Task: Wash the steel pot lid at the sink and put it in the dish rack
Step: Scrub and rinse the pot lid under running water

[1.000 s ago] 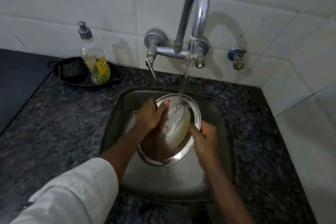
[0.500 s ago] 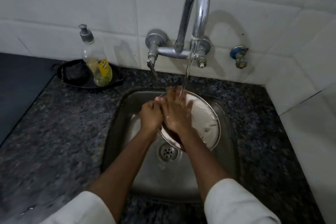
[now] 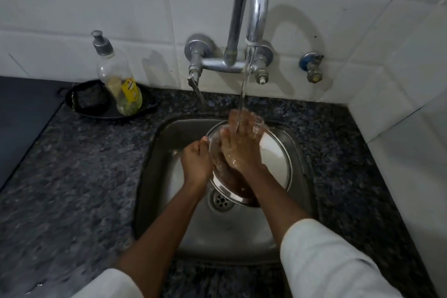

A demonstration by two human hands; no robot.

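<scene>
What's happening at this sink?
A person is rinsing a steel pot lid under the running tap. The left hand grips the lid's left rim, holding it tilted over the sink; the right hand lies flat on its face under the stream. No dish rack is in view.

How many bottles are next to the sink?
1. A clear soap bottle with a pump top and yellow label stands in a dark dish on the counter, left of the tap, against the tiled wall. No other bottles show in this view.
</scene>
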